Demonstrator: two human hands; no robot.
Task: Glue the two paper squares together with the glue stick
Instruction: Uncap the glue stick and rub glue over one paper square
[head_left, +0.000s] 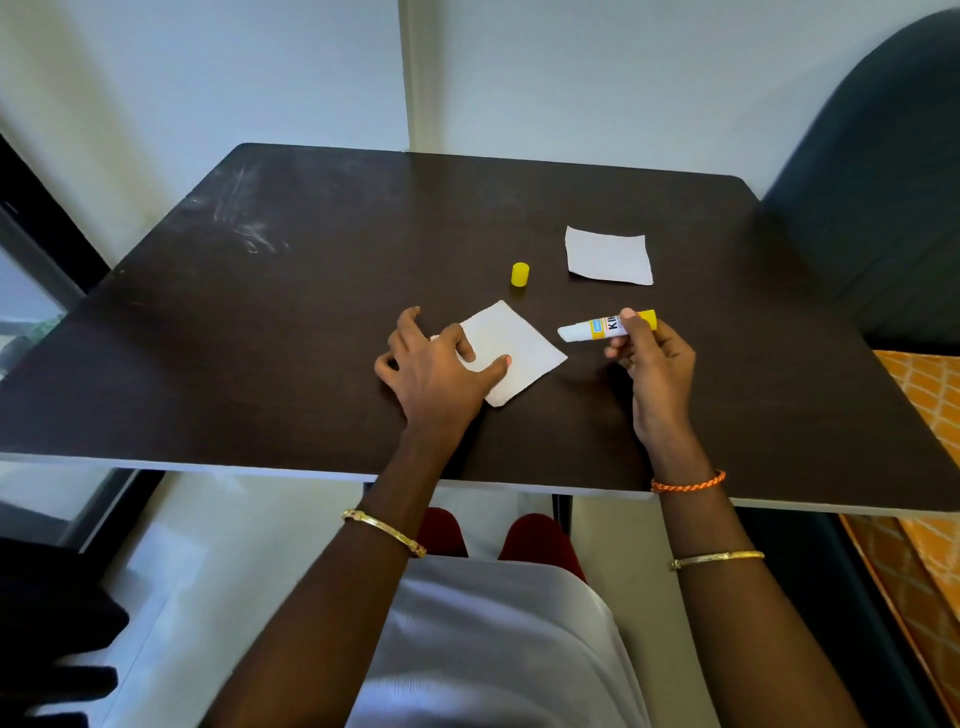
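Dark brown table (311, 312), set against a pale wall, with faint whitish scuff marks toward its far left corner. A dark upholstered chair back (883, 182) stands at the far right, and an orange patterned fabric (924, 415) lies beyond the table's right edge.

Near paper square (511, 351): white, lying flat near the middle of the table, turned so its corners point like a diamond. The left hand (436, 371) rests on its left portion, fingers spread and bent, thumb and one fingertip pressing the sheet to the table; nothing is gripped.

Far paper square (609, 255): white, flat, on the far right part of the table, well apart from the near one and untouched.

Glue stick (597, 328): uncapped, white body with yellow base, held roughly level just right of the near square, its white tip pointing left toward the sheet but not touching it. The right hand (652, 358) grips it with fingers curled round the yellow end.

Yellow cap (520, 274): standing upright on the table, between the two squares, on the far side of the near one.

Bangles on both wrists; an orange cord on the right wrist.
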